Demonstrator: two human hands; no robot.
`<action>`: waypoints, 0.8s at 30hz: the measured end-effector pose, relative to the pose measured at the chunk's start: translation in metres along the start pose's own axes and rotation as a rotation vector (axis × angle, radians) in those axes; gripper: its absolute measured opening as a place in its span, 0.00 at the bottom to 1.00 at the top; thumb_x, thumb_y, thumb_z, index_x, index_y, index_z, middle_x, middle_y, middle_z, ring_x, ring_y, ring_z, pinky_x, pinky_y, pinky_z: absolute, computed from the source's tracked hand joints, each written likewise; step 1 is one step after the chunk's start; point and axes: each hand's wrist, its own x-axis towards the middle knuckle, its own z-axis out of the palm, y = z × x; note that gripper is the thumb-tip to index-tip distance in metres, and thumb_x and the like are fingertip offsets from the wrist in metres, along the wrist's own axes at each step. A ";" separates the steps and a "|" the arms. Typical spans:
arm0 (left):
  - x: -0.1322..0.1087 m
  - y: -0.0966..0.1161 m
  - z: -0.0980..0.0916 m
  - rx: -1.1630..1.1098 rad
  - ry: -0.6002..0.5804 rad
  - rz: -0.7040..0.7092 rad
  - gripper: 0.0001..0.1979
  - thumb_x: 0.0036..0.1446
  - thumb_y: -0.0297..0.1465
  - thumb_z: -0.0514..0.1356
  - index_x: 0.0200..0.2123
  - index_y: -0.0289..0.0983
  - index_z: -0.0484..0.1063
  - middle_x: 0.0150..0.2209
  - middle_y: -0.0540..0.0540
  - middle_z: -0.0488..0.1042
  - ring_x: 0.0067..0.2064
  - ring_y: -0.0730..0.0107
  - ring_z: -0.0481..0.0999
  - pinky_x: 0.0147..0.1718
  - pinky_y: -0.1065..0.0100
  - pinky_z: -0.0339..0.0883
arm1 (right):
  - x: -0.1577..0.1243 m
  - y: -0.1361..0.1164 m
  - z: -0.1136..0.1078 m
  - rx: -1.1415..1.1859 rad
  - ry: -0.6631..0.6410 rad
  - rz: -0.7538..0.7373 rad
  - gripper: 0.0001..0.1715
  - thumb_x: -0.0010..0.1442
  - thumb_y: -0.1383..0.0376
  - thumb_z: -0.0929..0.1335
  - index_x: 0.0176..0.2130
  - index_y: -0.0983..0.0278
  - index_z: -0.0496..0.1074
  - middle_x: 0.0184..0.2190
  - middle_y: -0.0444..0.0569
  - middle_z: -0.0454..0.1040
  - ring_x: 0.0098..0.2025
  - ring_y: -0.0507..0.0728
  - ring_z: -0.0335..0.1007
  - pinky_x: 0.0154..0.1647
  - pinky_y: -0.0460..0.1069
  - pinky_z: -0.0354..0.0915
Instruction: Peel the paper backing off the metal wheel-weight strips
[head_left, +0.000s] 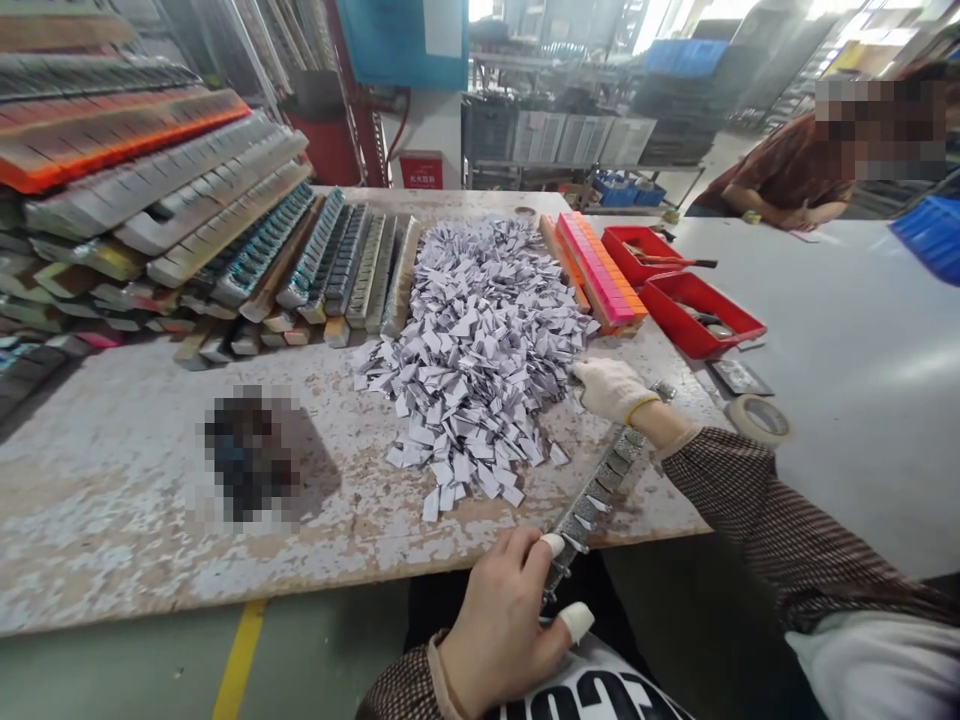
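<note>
My left hand [506, 610], with white finger covers on thumb and index finger, is closed around the near end of a grey slotted strip [607, 474]. The strip slants across the table's front edge, and a few small white pieces stick out of its slots. My right hand [615, 390], in a pale glove with a yellow cuff edge, lies at the right side of a big heap of small white flat pieces [487, 340]. Its fingers are pressed together at the heap's edge; whatever is between the fingertips is too small to make out.
Slotted bars [217, 190] are stacked at the left. Pink and orange bars [600, 270] lie right of the heap, beside red trays [697, 315] and a tape roll [759, 418]. A blurred object [251, 455] stands front left. Another person [795, 170] leans over the far right table.
</note>
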 end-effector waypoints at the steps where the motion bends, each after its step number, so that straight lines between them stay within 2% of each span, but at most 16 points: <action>1: 0.000 -0.001 0.000 -0.005 0.001 0.005 0.26 0.56 0.35 0.69 0.56 0.36 0.68 0.55 0.36 0.71 0.53 0.48 0.73 0.53 0.49 0.73 | 0.004 -0.002 0.000 0.002 -0.027 0.005 0.20 0.69 0.55 0.69 0.53 0.65 0.74 0.47 0.54 0.77 0.48 0.62 0.74 0.51 0.60 0.70; 5: -0.002 -0.003 0.000 -0.025 0.014 0.020 0.26 0.57 0.35 0.69 0.57 0.37 0.67 0.55 0.37 0.71 0.54 0.49 0.73 0.53 0.49 0.72 | 0.009 0.007 0.005 0.048 -0.097 -0.025 0.23 0.69 0.54 0.70 0.56 0.65 0.72 0.48 0.53 0.77 0.46 0.60 0.75 0.51 0.59 0.72; 10: -0.004 -0.006 -0.002 -0.079 0.026 0.054 0.27 0.60 0.44 0.67 0.57 0.38 0.68 0.55 0.37 0.72 0.53 0.49 0.73 0.53 0.50 0.72 | -0.010 0.020 0.008 0.129 -0.036 -0.104 0.14 0.68 0.63 0.68 0.51 0.66 0.74 0.44 0.54 0.79 0.43 0.59 0.76 0.46 0.53 0.70; 12: -0.004 -0.006 -0.004 -0.114 0.031 0.056 0.26 0.62 0.47 0.64 0.56 0.38 0.68 0.54 0.37 0.72 0.53 0.50 0.74 0.52 0.50 0.72 | -0.024 0.012 0.007 0.153 0.016 -0.158 0.17 0.67 0.67 0.65 0.53 0.65 0.74 0.44 0.54 0.80 0.43 0.58 0.76 0.44 0.51 0.68; 14: -0.004 -0.006 -0.004 -0.138 0.032 0.043 0.26 0.64 0.50 0.61 0.55 0.38 0.69 0.53 0.37 0.73 0.52 0.49 0.74 0.52 0.49 0.72 | -0.038 -0.005 0.006 0.175 0.047 -0.274 0.21 0.65 0.69 0.65 0.56 0.61 0.74 0.46 0.50 0.80 0.44 0.57 0.75 0.46 0.49 0.66; 16: -0.004 -0.006 -0.005 -0.150 0.028 0.021 0.27 0.64 0.52 0.60 0.55 0.37 0.70 0.53 0.37 0.73 0.52 0.48 0.74 0.52 0.49 0.71 | -0.048 -0.025 0.006 0.176 0.059 -0.407 0.23 0.64 0.67 0.67 0.57 0.57 0.75 0.46 0.49 0.79 0.47 0.58 0.74 0.49 0.50 0.64; 18: -0.004 -0.006 -0.006 -0.176 0.026 0.002 0.27 0.65 0.51 0.59 0.56 0.37 0.70 0.53 0.36 0.73 0.53 0.49 0.74 0.53 0.49 0.71 | -0.053 -0.042 0.007 0.148 0.073 -0.478 0.20 0.63 0.65 0.68 0.55 0.57 0.77 0.46 0.52 0.77 0.47 0.61 0.72 0.50 0.53 0.62; 22: -0.002 -0.009 -0.011 -0.282 0.076 -0.053 0.18 0.69 0.43 0.57 0.54 0.38 0.72 0.51 0.39 0.76 0.51 0.54 0.76 0.52 0.56 0.70 | -0.054 -0.054 0.012 0.095 0.098 -0.494 0.12 0.65 0.65 0.67 0.44 0.62 0.80 0.44 0.57 0.75 0.47 0.63 0.70 0.49 0.55 0.61; 24: 0.001 -0.012 -0.016 -0.352 0.130 -0.111 0.15 0.70 0.40 0.56 0.50 0.38 0.73 0.47 0.42 0.78 0.48 0.58 0.77 0.48 0.60 0.71 | -0.054 -0.052 0.014 0.088 0.108 -0.491 0.13 0.67 0.64 0.65 0.44 0.63 0.79 0.45 0.57 0.75 0.49 0.64 0.70 0.51 0.55 0.60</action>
